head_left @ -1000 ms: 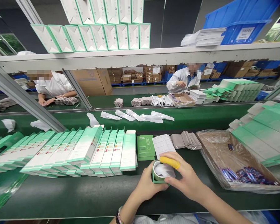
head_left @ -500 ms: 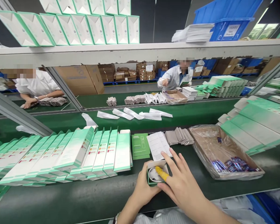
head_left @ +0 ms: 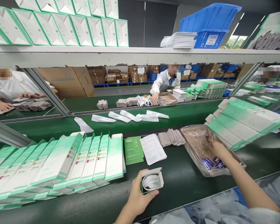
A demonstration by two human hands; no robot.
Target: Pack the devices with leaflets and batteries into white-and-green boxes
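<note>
So, L hand (head_left: 140, 194) holds the small white-green carton (head_left: 158, 178) near the green belt's (head_left: 182, 186) front edge, fingers wrapped round it, white insert (head_left: 150, 182) inside. R hand (head_left: 218, 149), fingers bunched, is at a blue sachet (head_left: 208, 138) in the plastic-lined tray (head_left: 191, 140), grip unclear. Firm L hold best keeps the carton steady.

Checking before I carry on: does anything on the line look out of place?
One white paper strip on the green conveyor belt looks odd: it lies at a steep angle, set apart to the left of the other white strips, which sit roughly in a row.
</note>
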